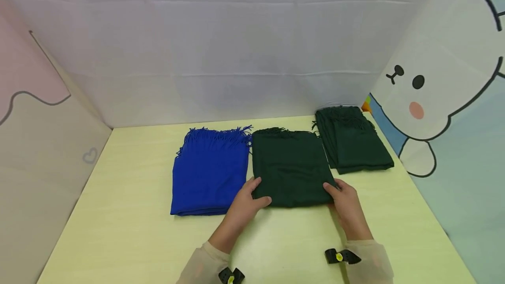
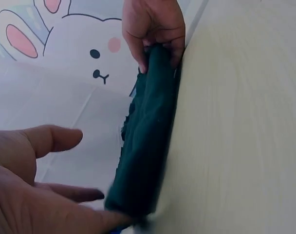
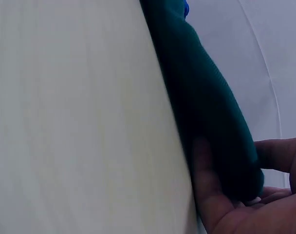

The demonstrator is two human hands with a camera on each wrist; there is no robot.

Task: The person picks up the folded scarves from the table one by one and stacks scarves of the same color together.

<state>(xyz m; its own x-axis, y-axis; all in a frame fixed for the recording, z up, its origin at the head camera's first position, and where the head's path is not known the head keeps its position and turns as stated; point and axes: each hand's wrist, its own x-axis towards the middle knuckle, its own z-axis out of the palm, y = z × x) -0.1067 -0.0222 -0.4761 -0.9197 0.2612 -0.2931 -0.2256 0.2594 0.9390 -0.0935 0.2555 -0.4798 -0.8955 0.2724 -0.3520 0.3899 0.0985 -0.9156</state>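
A folded dark green scarf (image 1: 292,168) with fringe along its far edge lies in the middle of the table in the head view. My right hand (image 1: 346,205) pinches its near right corner, the thumb on top and fingers below. In the right wrist view the right hand (image 3: 255,195) has the thick folded edge between thumb and fingers. At the near left corner is my left hand (image 1: 246,203), thumb and index finger apart. The left wrist view shows this left hand (image 2: 46,180) with fingers extended, one fingertip against the scarf's end (image 2: 138,180).
Left of the green scarf lies a folded blue fringed scarf (image 1: 211,174), close beside it. Another folded dark green scarf (image 1: 359,143) lies at the back right. A white cloth wall (image 1: 236,56) stands behind the pale yellow table (image 1: 130,214); a rabbit-print panel (image 1: 446,78) borders the right.
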